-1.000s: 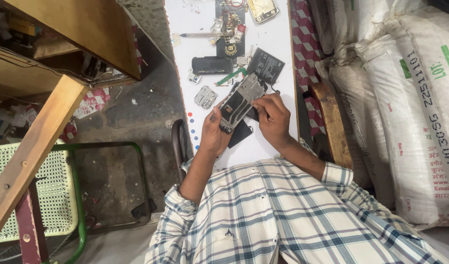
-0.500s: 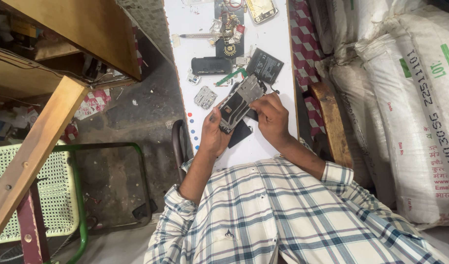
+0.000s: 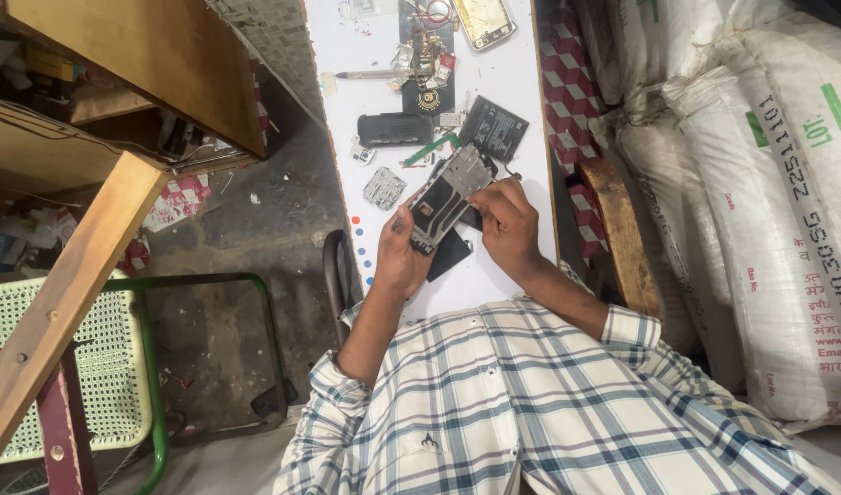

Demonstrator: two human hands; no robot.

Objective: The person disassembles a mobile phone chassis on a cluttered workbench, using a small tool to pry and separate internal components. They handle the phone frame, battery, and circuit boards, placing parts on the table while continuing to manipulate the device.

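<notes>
Comparing with the pictures a second earlier, nothing has shifted: the left hand [image 3: 400,258] still grasps the opened phone chassis [image 3: 450,194] above the white bench [image 3: 516,110], near its near edge. The right hand [image 3: 507,225] stays pinched at its side, apparently holding a small tool. Work is paused on fine detail. The chassis shows bare metal framing, tilted diagonally.

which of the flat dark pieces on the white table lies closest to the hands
The black panel lying just under the opened phone frame, between both hands. The dark battery and the black oblong case lie farther up the table.
</notes>
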